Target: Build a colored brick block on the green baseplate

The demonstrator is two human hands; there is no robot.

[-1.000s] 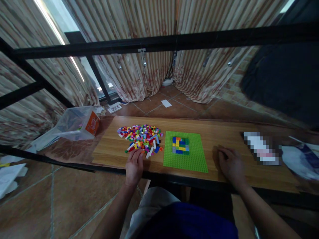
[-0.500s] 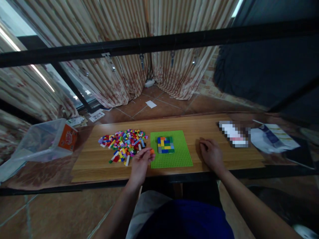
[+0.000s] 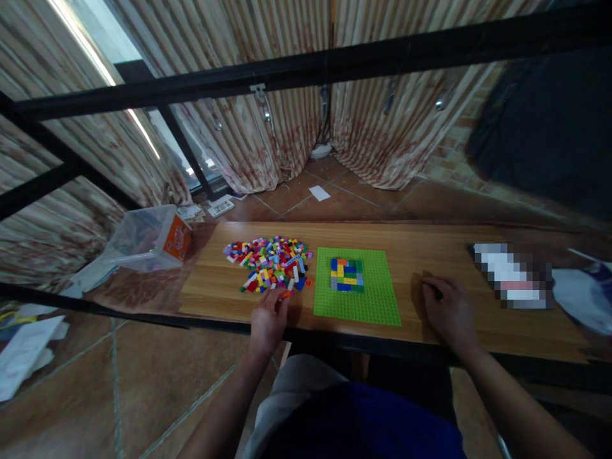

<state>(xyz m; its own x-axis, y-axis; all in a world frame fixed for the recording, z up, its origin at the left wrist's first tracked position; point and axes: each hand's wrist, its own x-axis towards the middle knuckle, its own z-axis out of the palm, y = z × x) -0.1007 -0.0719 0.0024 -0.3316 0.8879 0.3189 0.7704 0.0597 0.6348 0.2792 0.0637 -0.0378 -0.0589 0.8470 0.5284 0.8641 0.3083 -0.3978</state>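
My left hand [image 3: 268, 322] is at the near edge of a pile of mixed toy building bricks [image 3: 268, 258], thumb and fingers pinched on a small orange brick [image 3: 285, 294]. A red-orange brick [image 3: 308, 283] lies on the table between the pile and a green baseplate [image 3: 377, 299]. On the baseplate stands a square build of blue, yellow, green, orange and grey bricks [image 3: 348, 279]. My right hand [image 3: 447, 312] rests on the wood to the right of the baseplate, fingers curled in, with no object visible in it.
The wooden tabletop [image 3: 425, 245] carries a pixelated phone-like object [image 3: 509, 274] at the right. Beyond it is a white plastic package [image 3: 578, 299]. A clear plastic bin with an orange label [image 3: 148, 239] stands at the left. A dark metal bar [image 3: 287, 73] crosses behind the table.
The view has swung left. My left hand has moved away from the baseplate, leftward to the pile's near edge. A red-orange brick now shows beside the baseplate. My right hand stays resting.
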